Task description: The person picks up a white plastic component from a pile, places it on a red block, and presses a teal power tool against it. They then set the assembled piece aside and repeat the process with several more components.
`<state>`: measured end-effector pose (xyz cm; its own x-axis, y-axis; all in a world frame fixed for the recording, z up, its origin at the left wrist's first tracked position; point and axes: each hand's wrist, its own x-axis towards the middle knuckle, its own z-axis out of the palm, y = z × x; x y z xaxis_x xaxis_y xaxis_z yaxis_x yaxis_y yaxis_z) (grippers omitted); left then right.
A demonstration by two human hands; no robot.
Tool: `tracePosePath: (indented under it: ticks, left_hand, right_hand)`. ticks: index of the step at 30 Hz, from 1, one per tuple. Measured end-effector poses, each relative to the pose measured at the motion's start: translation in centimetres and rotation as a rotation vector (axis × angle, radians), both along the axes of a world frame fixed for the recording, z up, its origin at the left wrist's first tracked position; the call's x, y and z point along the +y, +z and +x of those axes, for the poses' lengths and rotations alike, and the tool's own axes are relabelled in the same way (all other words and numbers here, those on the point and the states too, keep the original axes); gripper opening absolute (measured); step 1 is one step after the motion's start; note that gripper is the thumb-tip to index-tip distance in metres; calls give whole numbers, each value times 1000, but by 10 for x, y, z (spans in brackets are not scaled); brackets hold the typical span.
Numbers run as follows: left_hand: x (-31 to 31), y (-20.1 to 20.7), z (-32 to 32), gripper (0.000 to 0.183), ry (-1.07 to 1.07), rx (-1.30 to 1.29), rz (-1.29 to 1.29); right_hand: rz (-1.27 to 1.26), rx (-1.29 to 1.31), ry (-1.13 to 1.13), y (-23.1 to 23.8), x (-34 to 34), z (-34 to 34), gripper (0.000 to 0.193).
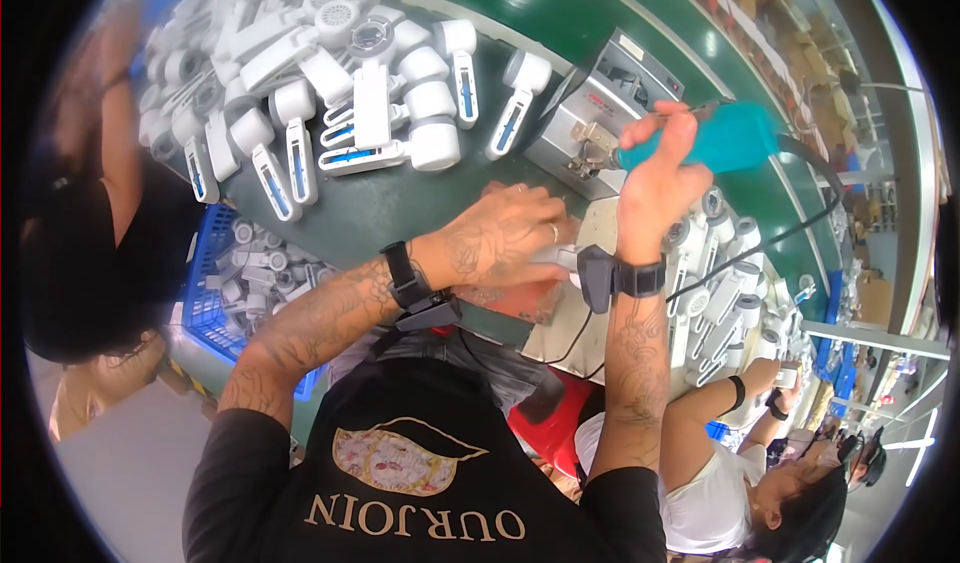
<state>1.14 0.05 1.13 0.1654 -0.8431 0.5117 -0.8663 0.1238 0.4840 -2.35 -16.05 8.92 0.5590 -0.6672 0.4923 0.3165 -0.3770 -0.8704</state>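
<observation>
My right hand (665,178) is wrapped round a teal electric screwdriver (735,138), held almost level with its bit end toward a grey box-shaped screw feeder (590,123). Its tip meets the metal fitting on the feeder's front, though I cannot tell if it touches a screw. Lower and to the left, my left hand (505,233) is closed on a white plastic piece (558,257), mostly hidden by the fingers. Under that hand lies a reddish-brown pad (525,303) on the table edge. Both wrists carry black straps with small dark devices.
White handheld units with round heads (365,113) are heaped at the far left of the green table (370,213). More white units (725,293) lie to the right. A blue basket (205,288) holds small white parts. Co-workers sit on both sides; a black cable (770,248) trails from the screwdriver.
</observation>
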Motion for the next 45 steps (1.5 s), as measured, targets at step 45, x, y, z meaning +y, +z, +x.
tracePosePath:
  ticks: [45]
  left_hand:
    - [-1, -7, -9, 40, 109, 6, 98]
  right_hand:
    - [132, 56, 16, 0, 14, -23, 36]
